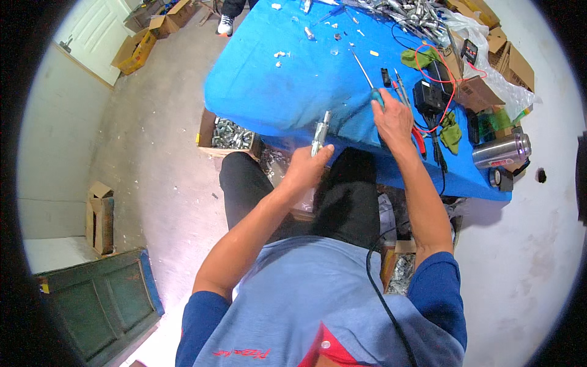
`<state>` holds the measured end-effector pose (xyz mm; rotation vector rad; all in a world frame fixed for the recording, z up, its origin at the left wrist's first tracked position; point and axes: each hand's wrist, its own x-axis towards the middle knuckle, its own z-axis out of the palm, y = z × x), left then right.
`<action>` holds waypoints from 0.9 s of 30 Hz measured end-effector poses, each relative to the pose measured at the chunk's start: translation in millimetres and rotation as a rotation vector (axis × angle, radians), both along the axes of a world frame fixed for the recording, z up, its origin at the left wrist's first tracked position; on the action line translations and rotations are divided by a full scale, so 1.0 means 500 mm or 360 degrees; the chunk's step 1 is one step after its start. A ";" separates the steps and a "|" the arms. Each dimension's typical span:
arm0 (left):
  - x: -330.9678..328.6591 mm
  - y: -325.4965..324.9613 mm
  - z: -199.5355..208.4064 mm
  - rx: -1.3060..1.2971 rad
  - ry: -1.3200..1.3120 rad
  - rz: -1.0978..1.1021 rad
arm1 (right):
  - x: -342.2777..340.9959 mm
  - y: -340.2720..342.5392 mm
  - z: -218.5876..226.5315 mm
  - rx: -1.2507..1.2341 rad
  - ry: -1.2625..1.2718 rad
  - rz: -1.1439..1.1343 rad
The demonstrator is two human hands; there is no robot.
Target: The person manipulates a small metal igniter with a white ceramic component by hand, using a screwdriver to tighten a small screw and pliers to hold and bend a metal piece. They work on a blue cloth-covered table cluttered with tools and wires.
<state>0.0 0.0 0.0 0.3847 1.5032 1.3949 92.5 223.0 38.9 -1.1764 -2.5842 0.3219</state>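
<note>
Covering and cropping left gaps around the blue tablecloth [263, 79].
The left hand [307, 166] covered the near end of the silvery metal cylinder [320, 133], and the right hand [394, 122] hid most of the handle [377, 98] of the screwdriver [362, 68]. At left, the tablecloth overlapped part of the cardboard box [225, 152] of metal pieces [231, 134]. On the far side, the top edge cropped another person [225, 25] and the metal heap [411, 11]. Pale scraps [279, 54] were too small to identify.
</note>
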 end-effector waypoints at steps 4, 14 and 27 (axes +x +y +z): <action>0.024 -0.026 0.026 0.0042 -0.0288 -0.0091 | -0.006 -0.008 -0.022 0.0630 0.0515 0.0255; 0.078 -0.053 0.038 0.0193 -0.0583 -0.0231 | 0.047 -0.213 -0.014 -0.1468 0.0948 0.0482; 0.123 -0.113 0.043 0.0255 -0.0329 -0.0015 | 0.079 -0.296 -0.017 -0.2217 0.1548 0.0340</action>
